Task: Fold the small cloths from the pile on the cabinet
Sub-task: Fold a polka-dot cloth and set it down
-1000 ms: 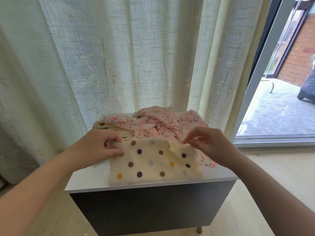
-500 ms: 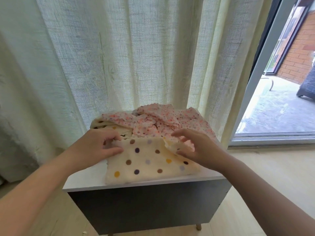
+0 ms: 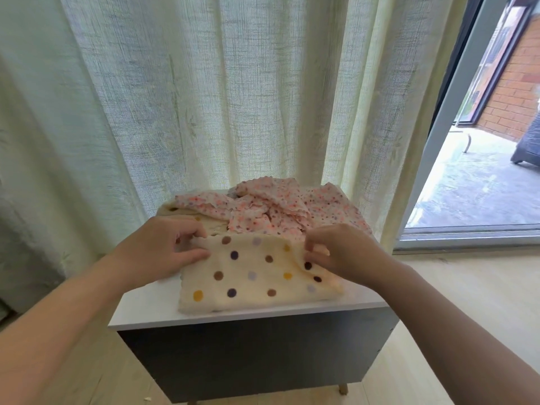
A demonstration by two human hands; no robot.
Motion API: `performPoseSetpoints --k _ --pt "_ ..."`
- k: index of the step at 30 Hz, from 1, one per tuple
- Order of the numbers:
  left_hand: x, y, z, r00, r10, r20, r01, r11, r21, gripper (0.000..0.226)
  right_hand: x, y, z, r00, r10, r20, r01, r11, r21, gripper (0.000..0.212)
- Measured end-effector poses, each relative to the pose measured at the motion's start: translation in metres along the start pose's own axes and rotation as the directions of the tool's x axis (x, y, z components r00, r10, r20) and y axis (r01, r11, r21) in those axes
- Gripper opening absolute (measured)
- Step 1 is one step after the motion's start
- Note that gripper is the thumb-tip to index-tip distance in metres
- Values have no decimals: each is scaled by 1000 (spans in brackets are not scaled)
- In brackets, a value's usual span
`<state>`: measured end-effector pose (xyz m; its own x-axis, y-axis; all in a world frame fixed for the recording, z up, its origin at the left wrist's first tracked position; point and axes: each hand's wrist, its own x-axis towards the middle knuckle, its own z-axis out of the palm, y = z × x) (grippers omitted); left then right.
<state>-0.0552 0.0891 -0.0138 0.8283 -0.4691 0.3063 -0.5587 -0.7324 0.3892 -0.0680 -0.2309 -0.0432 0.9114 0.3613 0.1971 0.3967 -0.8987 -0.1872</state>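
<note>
Where curtain [image 3: 204,97] hangs, cloths [image 3: 263,209] crowd the cabinet [image 3: 146,305].

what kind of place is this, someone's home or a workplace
Probably a room in a home: sheer curtains hang behind a small cabinet piled with cloths, and a sliding door opens onto a concrete patio with a brick wall.
</note>
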Motion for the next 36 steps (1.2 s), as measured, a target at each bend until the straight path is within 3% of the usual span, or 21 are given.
performPoseSetpoints --k 7,10,15,18,20,23,24,25,27,31,32,34,36 --pt "-2 5 -11 998 -42 -47 40 998 -44 15 -10 13 -32 993 112 -30 -106 980 171 3" --pt "-3 11 -17 991 -50 -128 44 998 -52 19 -17 10 -49 982 145 -121 -113 965 237 12" --pt "-6 29 -32 959 -111 -261 90 992 -93 25 -32 -4 -84 913 234 -336 -39 866 498 18" --pt "-5 39 -34 949 -246 -198 206 957 -204 35 -34 -5 -85 908 333 -255 -140 813 565 20" --pt "-4 41 -31 934 -349 -72 317 906 -282 35 -35 -1 -79 885 460 -72 -281 652 704 11" --pt "-8 41 -16 877 -471 101 437 690 -577 7 -38 0 -66 827 509 239 -335 104 937 16" --pt "-10 43 -9 860 -493 132 443 593 -672 9 -39 -1 -61 811 516 277 -320 -5 947 17" --pt "-13 43 -1 842 -521 140 440 513 -737 11 -40 -1 -54 795 536 285 -315 -37 948 18" --pt "-14 45 15 801 -593 82 426 468 -775 14 -41 -2 -41 764 600 237 -329 47 943 16" --pt "-12 47 47 732 -668 -131 487 648 -586 21 -39 -5 -28 767 574 288 -388 57 920 13" --pt "-11 46 54 722 -669 -174 505 683 -528 22 -36 -5 -24 754 591 285 -420 100 902 12" --pt "-7 44 65 728 -644 -233 539 749 -387 22 -30 -1 -15 725 668 166 -476 313 822 13" --pt "-5 39 72 773 -575 -269 574 814 -90 20 -29 2 -5 745 666 -48 -516 620 592 21"
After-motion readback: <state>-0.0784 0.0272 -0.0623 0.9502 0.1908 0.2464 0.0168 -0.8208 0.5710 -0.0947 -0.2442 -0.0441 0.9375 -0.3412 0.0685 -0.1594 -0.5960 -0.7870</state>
